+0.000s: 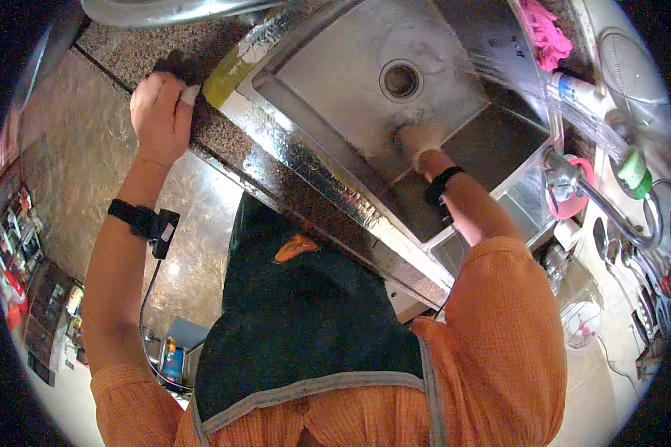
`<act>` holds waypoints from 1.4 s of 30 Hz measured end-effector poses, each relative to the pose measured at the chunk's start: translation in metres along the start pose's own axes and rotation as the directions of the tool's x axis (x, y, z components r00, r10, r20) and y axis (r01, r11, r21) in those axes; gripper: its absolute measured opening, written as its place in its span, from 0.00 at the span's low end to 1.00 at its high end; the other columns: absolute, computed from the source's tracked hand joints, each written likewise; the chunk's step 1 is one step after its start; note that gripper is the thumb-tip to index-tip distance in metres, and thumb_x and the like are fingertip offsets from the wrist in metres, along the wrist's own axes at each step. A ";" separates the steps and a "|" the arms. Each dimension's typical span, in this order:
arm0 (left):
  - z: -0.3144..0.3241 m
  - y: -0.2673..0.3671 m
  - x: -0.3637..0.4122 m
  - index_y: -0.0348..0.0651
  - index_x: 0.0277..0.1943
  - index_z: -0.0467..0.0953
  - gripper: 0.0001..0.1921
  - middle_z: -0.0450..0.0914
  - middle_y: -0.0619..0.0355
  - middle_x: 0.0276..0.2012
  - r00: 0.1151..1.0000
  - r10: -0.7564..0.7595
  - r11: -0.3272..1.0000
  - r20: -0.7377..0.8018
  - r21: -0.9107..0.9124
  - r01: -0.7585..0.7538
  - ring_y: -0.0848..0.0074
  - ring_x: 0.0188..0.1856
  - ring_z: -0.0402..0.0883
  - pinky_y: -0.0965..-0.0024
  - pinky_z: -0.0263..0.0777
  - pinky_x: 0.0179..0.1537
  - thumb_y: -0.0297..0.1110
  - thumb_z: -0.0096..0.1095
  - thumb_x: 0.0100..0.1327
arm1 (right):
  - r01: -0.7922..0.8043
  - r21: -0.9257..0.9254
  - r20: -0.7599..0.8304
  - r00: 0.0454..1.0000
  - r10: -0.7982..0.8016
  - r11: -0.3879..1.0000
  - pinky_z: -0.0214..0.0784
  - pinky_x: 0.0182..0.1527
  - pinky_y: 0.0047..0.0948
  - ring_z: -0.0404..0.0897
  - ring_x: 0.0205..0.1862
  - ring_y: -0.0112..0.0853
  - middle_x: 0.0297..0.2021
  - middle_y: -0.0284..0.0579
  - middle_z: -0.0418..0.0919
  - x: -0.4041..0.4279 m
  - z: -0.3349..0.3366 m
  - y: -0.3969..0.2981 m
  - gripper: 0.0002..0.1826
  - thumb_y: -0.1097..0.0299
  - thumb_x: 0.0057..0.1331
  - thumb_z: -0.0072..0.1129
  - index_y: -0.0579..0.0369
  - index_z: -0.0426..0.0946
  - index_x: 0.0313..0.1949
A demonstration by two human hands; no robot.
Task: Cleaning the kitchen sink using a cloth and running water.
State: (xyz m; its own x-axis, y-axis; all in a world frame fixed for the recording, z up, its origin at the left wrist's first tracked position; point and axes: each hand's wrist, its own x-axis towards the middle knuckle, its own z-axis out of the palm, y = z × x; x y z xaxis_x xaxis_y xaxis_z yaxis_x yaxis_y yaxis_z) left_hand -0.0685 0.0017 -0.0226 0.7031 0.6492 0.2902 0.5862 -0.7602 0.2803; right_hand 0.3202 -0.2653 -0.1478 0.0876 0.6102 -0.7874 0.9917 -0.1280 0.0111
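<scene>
My left hand (162, 114) rests with curled fingers on the front edge of the speckled stone countertop (218, 131), left of the sink. Whether anything lies under its fingers is hidden. Down in the stainless steel sink (335, 84), my right hand (419, 142) reaches to the bottom near the drain (401, 81). It is blurred, and a dark shape shows at its fingertips; what it holds, if anything, I cannot tell. Water sprays from the green-tipped faucet (636, 173) across the basin's right side.
A second curved metal faucet (598, 201) stands at the sink's right rim beside a pink container (573, 207). A pink cloth (545, 36) lies at the upper right. Ladles and spoons (609, 251) hang or lie at the far right. A large metal vessel (184, 14) sits at the top left.
</scene>
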 end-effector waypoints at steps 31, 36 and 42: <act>0.004 0.002 0.010 0.40 0.34 0.76 0.07 0.75 0.52 0.34 0.998 0.055 0.998 -0.024 -0.017 -0.055 0.56 0.36 0.73 0.57 0.65 0.39 0.34 0.61 0.59 | 0.114 -0.191 0.370 0.928 -0.036 0.975 0.77 0.46 0.44 0.84 0.47 0.46 0.44 0.45 0.85 0.001 0.080 0.036 0.14 0.61 0.65 0.54 0.45 0.84 0.46; 0.001 0.002 0.006 0.40 0.34 0.76 0.07 0.75 0.52 0.34 0.998 0.046 0.998 -0.030 -0.050 -0.048 0.56 0.36 0.73 0.57 0.65 0.38 0.34 0.61 0.60 | 0.380 -0.042 0.353 0.871 -0.342 0.924 0.76 0.49 0.47 0.82 0.49 0.48 0.45 0.49 0.83 -0.044 0.013 -0.012 0.18 0.59 0.62 0.54 0.36 0.81 0.52; -0.005 0.002 0.005 0.40 0.34 0.76 0.06 0.75 0.52 0.35 1.000 0.021 0.999 0.020 -0.043 -0.020 0.56 0.37 0.73 0.56 0.65 0.38 0.33 0.60 0.60 | 0.172 0.028 0.426 0.889 -0.167 0.985 0.76 0.48 0.44 0.83 0.47 0.47 0.42 0.49 0.84 -0.022 0.071 -0.013 0.17 0.58 0.61 0.54 0.45 0.83 0.47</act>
State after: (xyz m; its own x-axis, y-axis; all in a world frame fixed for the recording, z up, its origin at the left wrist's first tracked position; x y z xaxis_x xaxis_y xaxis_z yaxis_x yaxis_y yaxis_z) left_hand -0.0659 0.0041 -0.0157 0.7230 0.6325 0.2778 0.5541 -0.7712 0.3135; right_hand 0.2991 -0.3325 -0.1744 -0.1282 0.2310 -0.9645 0.9890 -0.0431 -0.1418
